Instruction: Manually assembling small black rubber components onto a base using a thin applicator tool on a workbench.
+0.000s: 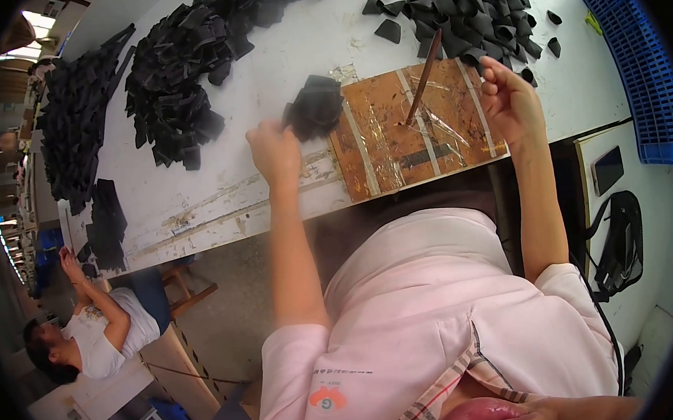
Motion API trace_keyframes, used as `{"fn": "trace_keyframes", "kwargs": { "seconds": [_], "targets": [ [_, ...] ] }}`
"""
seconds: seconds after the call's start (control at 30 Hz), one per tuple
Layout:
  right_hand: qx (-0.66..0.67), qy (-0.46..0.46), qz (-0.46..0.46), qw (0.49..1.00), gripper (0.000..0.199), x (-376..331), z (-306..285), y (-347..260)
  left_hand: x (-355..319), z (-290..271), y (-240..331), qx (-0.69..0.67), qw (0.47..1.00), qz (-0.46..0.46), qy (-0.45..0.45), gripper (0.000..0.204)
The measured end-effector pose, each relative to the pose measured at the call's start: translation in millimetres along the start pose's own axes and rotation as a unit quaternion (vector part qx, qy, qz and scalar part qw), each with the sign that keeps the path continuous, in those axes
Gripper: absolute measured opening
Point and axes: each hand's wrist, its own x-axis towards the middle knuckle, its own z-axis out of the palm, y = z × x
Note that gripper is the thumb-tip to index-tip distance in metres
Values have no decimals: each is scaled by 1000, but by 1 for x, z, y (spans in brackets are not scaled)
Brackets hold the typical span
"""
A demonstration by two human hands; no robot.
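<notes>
My left hand [274,150] is closed at the left edge of a small heap of flat black pieces [315,106]; whether it pinches one of them is hidden. The heap lies beside a worn brown board [378,137] with pale strips across it. A slim dark brown rod [426,79] stands tilted on the board. My right hand [512,104], fingers curled together, hovers over the board's right edge, close to several curled black pieces [486,12]. Anything between its fingertips is too small to make out.
Large piles of flat black pieces [179,73] cover the white table's [278,50] left and far side. A blue plastic crate [638,64] stands at the right. Below it are a phone [608,170] and a black bag [620,241]. Another person [103,328] sits at the left.
</notes>
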Motion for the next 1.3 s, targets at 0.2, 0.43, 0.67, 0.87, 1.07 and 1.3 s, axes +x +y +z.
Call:
{"fn": "trace_keyframes", "kwargs": {
  "seconds": [0.2,0.43,0.67,0.87,1.07,1.3],
  "targets": [
    [-222,-128,89,963,16,-51,43,35,1,-6,-39,-124,991,-18,48,11],
    [-325,-207,149,911,14,-60,56,60,-6,-10,-38,-120,992,-12,48,13],
    [-339,-237,157,897,14,-65,54,71,1,-21,-55,-62,997,-7,55,8],
    [-352,-257,146,888,23,-69,52,79,-17,-33,-32,-122,957,151,217,6],
    [-116,-229,313,914,38,-65,61,76,-61,-37,41,-133,895,399,148,11],
    [-18,-184,283,941,13,-65,53,76,-102,-27,90,-454,865,211,-20,12]
  ]
}}
